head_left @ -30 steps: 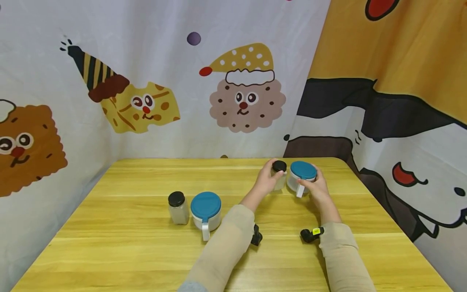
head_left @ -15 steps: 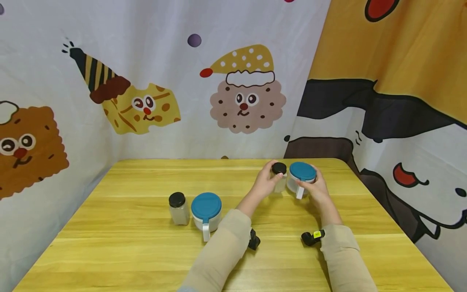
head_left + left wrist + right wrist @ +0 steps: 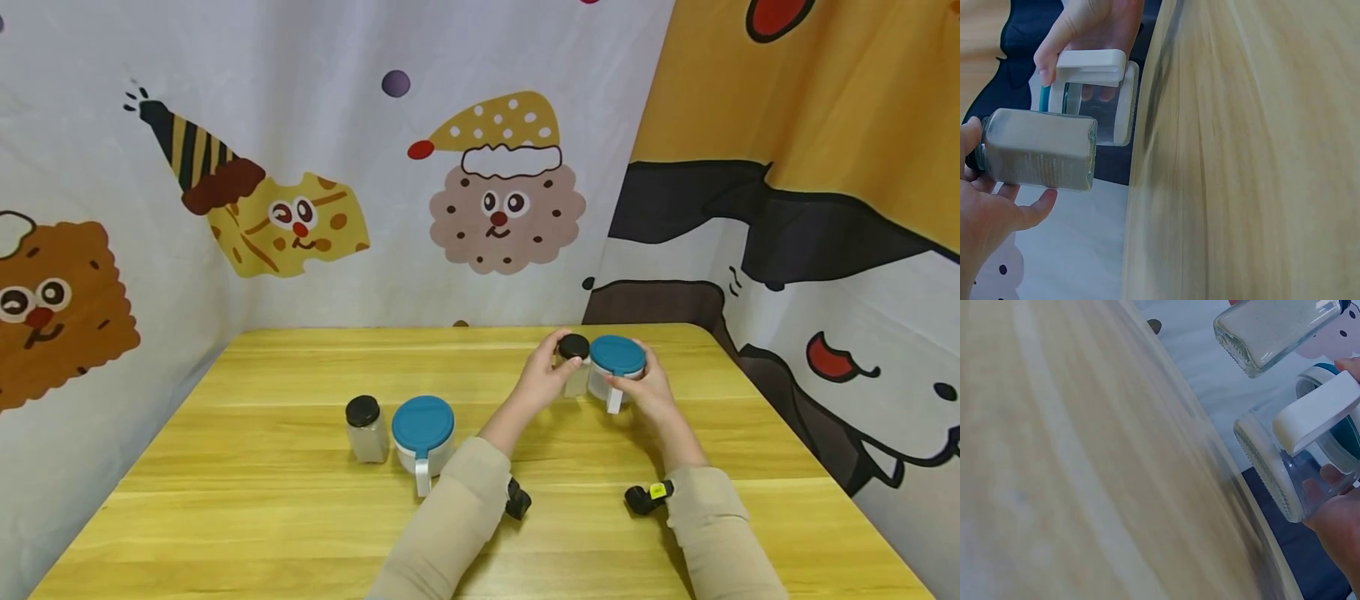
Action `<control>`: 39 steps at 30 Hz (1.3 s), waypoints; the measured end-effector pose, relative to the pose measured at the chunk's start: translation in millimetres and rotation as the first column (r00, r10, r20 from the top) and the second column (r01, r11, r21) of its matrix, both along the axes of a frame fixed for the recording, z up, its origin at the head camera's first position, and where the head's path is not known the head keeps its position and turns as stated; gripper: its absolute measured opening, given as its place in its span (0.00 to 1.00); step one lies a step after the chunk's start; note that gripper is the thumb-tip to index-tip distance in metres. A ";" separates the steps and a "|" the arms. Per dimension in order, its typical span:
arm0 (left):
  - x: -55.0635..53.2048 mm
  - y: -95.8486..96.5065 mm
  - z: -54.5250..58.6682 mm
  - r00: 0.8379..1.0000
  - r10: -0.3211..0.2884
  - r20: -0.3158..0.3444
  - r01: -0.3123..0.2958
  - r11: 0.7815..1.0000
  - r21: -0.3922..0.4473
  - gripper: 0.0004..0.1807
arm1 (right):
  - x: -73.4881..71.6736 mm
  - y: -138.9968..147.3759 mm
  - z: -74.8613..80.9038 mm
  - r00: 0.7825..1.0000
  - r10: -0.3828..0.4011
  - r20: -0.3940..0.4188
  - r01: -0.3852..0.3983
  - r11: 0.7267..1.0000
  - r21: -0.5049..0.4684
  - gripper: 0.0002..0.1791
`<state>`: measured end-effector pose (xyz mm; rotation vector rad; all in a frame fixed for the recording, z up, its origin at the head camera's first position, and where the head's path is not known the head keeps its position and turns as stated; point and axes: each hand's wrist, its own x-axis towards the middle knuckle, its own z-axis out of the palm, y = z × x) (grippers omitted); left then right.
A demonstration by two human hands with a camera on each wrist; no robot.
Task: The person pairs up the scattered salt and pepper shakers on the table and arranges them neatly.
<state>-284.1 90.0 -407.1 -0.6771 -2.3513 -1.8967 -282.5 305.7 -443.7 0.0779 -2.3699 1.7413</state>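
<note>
At the back right of the table, my left hand (image 3: 542,371) grips a glass jar (image 3: 1041,150) of pale contents by its black-lidded end (image 3: 573,346). Just to its right, my right hand (image 3: 651,387) holds a clear glass pot (image 3: 1269,465) with a blue lid (image 3: 617,354) and a white handle (image 3: 614,401). Fingers wrap its far side, and the thumb lies by the handle. In the head view the jar and pot stand side by side, nearly touching. Both wrist views show the jar's base apart from the tabletop.
A second black-lidded jar (image 3: 367,433) and a second blue-lidded pot (image 3: 423,429) stand together left of my left forearm, the pot's handle facing me. The wooden table (image 3: 225,517) ends at a cartoon-print curtain (image 3: 315,300) behind and on both sides.
My right hand has shifted the pot slightly left and nearer to me, narrowing the gap to the jar. The jar has come slightly nearer too. The other jar and pot stay put.
</note>
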 end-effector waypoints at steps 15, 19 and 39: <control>12.2 -5.4 3.1 0.999 -0.032 0.017 0.031 0.998 0.051 0.26 | 18.8 -9.7 20.4 0.998 0.045 -0.036 -0.046 0.999 -0.023 0.48; 15.3 -7.5 4.5 0.999 -0.046 0.010 0.045 0.996 0.071 0.26 | 17.4 -5.2 13.7 0.999 0.041 -0.032 -0.042 0.999 -0.015 0.49; 28.6 -16.2 2.2 0.993 -0.110 -0.041 0.114 0.988 0.103 0.25 | 31.3 -5.4 21.3 0.995 0.047 -0.089 -0.044 0.999 0.032 0.47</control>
